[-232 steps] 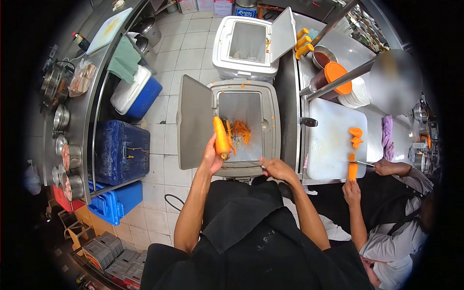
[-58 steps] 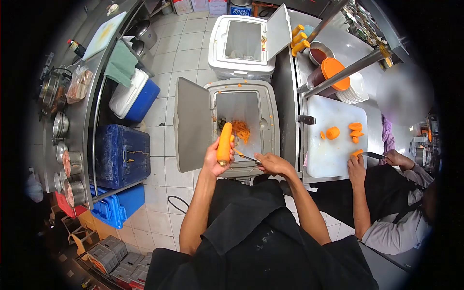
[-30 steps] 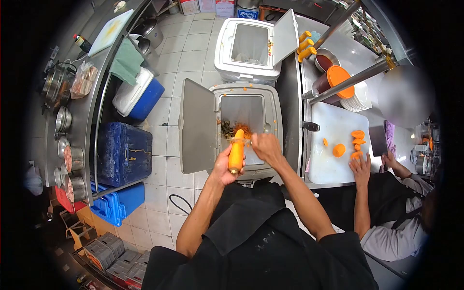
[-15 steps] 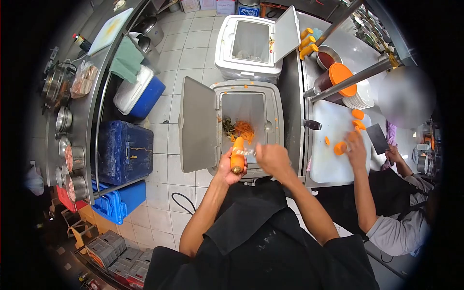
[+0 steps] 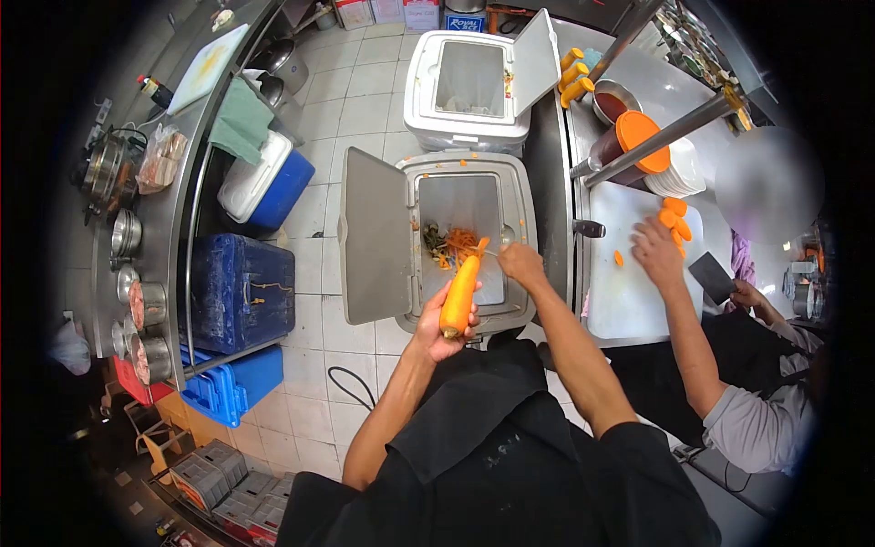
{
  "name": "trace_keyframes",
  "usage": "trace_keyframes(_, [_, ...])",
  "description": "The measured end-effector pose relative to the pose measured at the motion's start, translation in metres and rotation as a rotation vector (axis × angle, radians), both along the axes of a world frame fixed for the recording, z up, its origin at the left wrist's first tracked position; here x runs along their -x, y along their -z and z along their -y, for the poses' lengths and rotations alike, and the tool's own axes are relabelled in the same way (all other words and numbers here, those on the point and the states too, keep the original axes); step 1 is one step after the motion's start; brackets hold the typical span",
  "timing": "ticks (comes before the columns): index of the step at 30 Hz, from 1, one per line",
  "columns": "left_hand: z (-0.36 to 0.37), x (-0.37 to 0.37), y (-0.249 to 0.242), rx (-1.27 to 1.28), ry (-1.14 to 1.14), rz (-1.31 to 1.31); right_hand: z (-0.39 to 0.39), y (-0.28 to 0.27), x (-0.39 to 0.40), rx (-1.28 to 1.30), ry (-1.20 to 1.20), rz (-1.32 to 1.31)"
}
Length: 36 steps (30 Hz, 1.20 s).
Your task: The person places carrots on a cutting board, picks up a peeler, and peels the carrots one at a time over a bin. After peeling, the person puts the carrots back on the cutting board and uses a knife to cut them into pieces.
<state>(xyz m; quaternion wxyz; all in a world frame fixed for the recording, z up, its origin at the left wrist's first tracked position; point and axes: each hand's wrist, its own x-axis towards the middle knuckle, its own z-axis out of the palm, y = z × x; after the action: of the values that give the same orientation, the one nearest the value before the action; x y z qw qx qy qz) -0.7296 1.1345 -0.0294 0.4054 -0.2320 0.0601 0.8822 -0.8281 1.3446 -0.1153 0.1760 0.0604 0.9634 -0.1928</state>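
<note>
From the head camera I see my left hand (image 5: 440, 319) with its fingers wrapped around the thick end of a carrot (image 5: 460, 285), which slants up over the open grey bin (image 5: 510, 196) above a heap of peelings (image 5: 453, 244). My right hand (image 5: 521, 262), fingers curled together on a thin peeler (image 5: 492, 252), sits at the carrot's tip. On the white cutting board (image 5: 624, 292) a co-worker's hand (image 5: 656, 251) touches carrot pieces (image 5: 675, 217).
</note>
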Motion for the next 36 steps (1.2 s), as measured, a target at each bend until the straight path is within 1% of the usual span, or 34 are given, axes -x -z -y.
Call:
trace_keyframes(1, [0.002,-0.003,0.001,0.003,0.002,0.001,-0.018,0.028,-0.001,-0.019,-0.025,0.050])
trace_keyframes(2, [0.004,-0.002,0.002,0.062,-0.023,0.006,-0.026,0.041,0.003,-0.040,-0.056,0.094])
trace_keyframes(3, [0.006,-0.001,0.004,0.120,-0.051,0.012,-0.024,0.028,0.005,-0.040,-0.063,0.091])
trace_keyframes(6, [0.012,0.001,0.017,0.151,-0.078,0.097,-0.007,-0.066,-0.011,-0.066,-0.024,0.166])
trace_keyframes(8, [0.013,0.001,0.029,0.128,-0.088,0.088,0.018,-0.121,-0.030,-0.038,-0.148,0.082])
trace_keyframes(10, [0.011,0.005,0.029,0.105,-0.086,0.074,0.032,-0.139,-0.059,-0.060,-0.456,-0.114])
trace_keyframes(11, [0.006,0.008,0.026,0.166,-0.095,0.069,0.037,-0.137,-0.072,0.014,-0.446,-0.271])
trace_keyframes(12, [0.001,0.011,0.024,0.227,-0.104,0.062,0.040,-0.145,-0.080,0.014,-0.493,-0.289])
trace_keyframes(13, [-0.002,0.014,0.024,0.224,-0.097,0.059,0.041,-0.153,-0.083,0.013,-0.541,-0.309])
trace_keyframes(14, [-0.004,0.017,0.023,0.216,-0.099,0.091,0.040,-0.152,-0.083,0.011,-0.535,-0.308])
trace_keyframes(16, [-0.005,0.017,0.026,0.209,-0.101,0.123,0.039,-0.147,-0.081,-0.016,-0.611,-0.356])
trace_keyframes(17, [-0.004,0.015,0.031,0.155,-0.092,0.126,0.039,-0.140,-0.077,-0.015,-0.613,-0.359])
trace_keyframes(18, [-0.001,0.012,0.034,0.101,-0.083,0.132,0.038,-0.128,-0.073,-0.007,-0.621,-0.457])
trace_keyframes(19, [0.001,0.010,0.036,0.102,-0.082,0.133,0.036,-0.115,-0.068,-0.001,-0.627,-0.556])
trace_keyframes(20, [0.004,0.010,0.037,0.120,-0.048,0.102,0.033,-0.100,-0.059,0.033,-0.574,-0.440])
trace_keyframes(21, [0.004,0.010,0.037,0.139,-0.014,0.069,0.029,-0.080,-0.044,0.032,-0.574,-0.442])
trace_keyframes(23, [0.004,0.002,0.031,0.104,-0.003,0.029,0.023,-0.046,-0.020,0.075,-0.172,-0.167])
trace_keyframes(24, [0.006,0.000,0.025,0.071,0.013,-0.013,0.019,-0.039,-0.014,0.079,-0.169,-0.167])
trace_keyframes(26, [0.007,0.002,0.014,0.054,-0.010,0.020,0.007,-0.031,-0.008,0.021,0.043,-0.018])
trace_keyframes(28, [0.006,0.004,0.004,0.026,-0.045,0.054,-0.005,-0.019,-0.005,0.010,0.037,0.006])
trace_keyframes(29, [0.005,0.005,0.000,0.122,-0.069,0.070,-0.009,-0.013,-0.005,-0.004,0.026,0.034])
trace_keyframes(30, [0.005,0.003,-0.001,0.216,-0.091,0.090,-0.004,-0.032,-0.011,-0.007,0.021,0.040])
trace_keyframes(31, [0.006,0.002,0.009,0.213,-0.098,0.094,0.008,-0.076,-0.018,-0.003,-0.051,0.000])
trace_keyframes(32, [0.011,0.002,0.027,0.123,-0.092,0.107,0.020,-0.107,-0.028,0.001,-0.122,-0.040])
trace_keyframes(33, [0.014,0.000,0.037,0.035,-0.084,0.121,0.027,-0.116,-0.042,-0.016,-0.256,-0.124])
trace_keyframes(34, [0.014,0.001,0.039,0.035,-0.085,0.123,0.033,-0.122,-0.057,-0.033,-0.386,-0.210])
trace_keyframes(35, [0.013,0.002,0.040,0.061,-0.091,0.141,0.039,-0.130,-0.071,-0.033,-0.384,-0.210])
trace_keyframes(36, [0.011,0.004,0.036,0.086,-0.095,0.160,0.044,-0.138,-0.084,-0.010,-0.471,-0.286])
